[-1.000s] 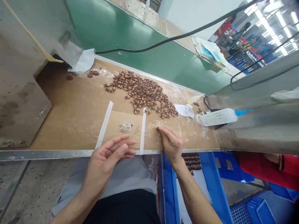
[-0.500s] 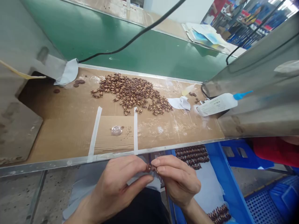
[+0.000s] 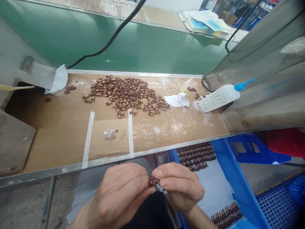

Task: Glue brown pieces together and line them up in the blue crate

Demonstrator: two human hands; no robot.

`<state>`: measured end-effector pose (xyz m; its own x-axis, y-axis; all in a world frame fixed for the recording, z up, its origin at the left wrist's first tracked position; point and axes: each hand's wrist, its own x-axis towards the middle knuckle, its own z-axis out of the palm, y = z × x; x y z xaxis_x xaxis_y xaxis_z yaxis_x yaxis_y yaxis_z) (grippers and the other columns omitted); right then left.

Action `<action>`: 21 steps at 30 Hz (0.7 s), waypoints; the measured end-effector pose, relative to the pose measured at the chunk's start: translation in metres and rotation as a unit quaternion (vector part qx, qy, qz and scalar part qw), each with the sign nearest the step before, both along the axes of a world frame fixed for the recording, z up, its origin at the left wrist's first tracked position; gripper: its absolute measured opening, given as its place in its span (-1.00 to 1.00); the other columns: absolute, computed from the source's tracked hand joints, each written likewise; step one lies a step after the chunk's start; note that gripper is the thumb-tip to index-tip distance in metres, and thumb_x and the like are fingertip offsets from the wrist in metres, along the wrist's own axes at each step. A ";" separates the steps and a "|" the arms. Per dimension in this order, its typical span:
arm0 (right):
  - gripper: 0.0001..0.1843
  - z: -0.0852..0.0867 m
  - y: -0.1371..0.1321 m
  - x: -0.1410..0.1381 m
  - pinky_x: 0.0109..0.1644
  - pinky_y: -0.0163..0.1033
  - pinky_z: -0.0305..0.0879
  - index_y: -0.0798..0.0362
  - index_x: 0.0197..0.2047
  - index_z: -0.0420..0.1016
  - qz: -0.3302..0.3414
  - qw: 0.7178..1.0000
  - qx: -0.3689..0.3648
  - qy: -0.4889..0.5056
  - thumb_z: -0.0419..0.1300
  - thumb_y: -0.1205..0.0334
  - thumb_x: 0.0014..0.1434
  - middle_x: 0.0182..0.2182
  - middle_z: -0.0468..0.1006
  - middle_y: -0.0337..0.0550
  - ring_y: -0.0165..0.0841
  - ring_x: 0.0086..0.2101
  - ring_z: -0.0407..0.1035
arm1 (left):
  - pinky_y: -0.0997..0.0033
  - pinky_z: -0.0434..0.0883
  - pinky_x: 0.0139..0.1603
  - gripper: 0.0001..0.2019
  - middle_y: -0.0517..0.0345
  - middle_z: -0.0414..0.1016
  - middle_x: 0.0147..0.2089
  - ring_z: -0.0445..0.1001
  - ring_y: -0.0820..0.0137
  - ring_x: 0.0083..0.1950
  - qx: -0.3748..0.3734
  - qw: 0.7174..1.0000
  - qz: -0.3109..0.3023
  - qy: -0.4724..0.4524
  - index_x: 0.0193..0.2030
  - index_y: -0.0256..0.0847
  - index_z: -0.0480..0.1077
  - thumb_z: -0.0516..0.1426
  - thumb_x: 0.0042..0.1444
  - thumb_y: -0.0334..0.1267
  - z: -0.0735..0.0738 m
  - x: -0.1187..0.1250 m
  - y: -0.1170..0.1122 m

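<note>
In front of the bench edge, my left hand [image 3: 121, 192] and my right hand [image 3: 182, 187] pinch one small brown figure [image 3: 153, 181] between their fingertips. It has light tan patches, and a round dark disc shows at its left end. My fingers cover much of it. A large pile of similar brown-and-tan figures [image 3: 128, 92] lies on the cardboard-covered bench [image 3: 57, 127]. Below my right side, a blue tray [image 3: 238, 178] holds rows of such figures [image 3: 195, 156] on white sheets.
A small clear dish [image 3: 110, 134] rests between two white tape strips. Loose brown discs [image 3: 70, 89] lie at the bench's left. At right are a white cloth [image 3: 178, 100] and a white bottle with blue nozzle [image 3: 219, 98]. Metal panels [image 3: 269, 73] flank the bench.
The camera view has shifted, so the bench appears further left. My left fingers have closed further around the brown figure, and its disc end shows more clearly.
</note>
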<state>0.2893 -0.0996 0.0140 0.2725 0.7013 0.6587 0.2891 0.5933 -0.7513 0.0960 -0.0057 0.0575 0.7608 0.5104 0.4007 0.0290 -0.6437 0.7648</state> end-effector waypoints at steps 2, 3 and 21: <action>-0.69 -0.001 -0.002 0.001 -0.20 -0.12 0.83 -0.06 0.21 0.75 -0.005 1.000 0.002 0.006 0.31 0.41 0.53 -0.08 0.84 -0.08 -0.21 -0.19 0.79 | 0.26 0.65 -0.10 -0.80 0.11 0.76 -0.22 0.76 0.20 -0.21 -0.024 1.000 0.005 0.001 -0.01 -0.02 0.63 0.28 0.40 -0.44 0.002 0.002 -0.001; -0.69 -0.002 -0.003 0.001 -0.20 -0.12 0.82 -0.07 0.21 0.75 -0.009 1.000 0.000 0.010 0.31 0.42 0.53 -0.08 0.84 -0.09 -0.21 -0.19 0.79 | 0.26 0.66 -0.10 -0.82 0.09 0.76 -0.23 0.76 0.19 -0.21 -0.034 0.999 0.006 0.004 -0.04 -0.01 0.65 0.27 0.42 -0.42 0.002 0.003 -0.002; -0.67 -0.003 -0.016 0.000 -0.15 -0.13 0.81 -0.11 0.21 0.76 -0.039 0.999 -0.009 0.026 0.33 0.42 0.52 -0.06 0.84 -0.11 -0.22 -0.16 0.78 | 0.38 0.54 -0.26 -0.85 0.12 0.73 -0.27 0.68 0.29 -0.33 -0.030 0.999 0.006 0.045 -0.12 -0.04 0.66 0.28 0.43 -0.40 0.010 0.013 -0.010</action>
<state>0.2890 -0.1158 0.0108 0.3603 0.6888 0.6291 0.2945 0.5560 -0.7773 0.1085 -0.0160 0.0673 0.7859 0.5413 0.2989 0.1070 -0.5953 0.7964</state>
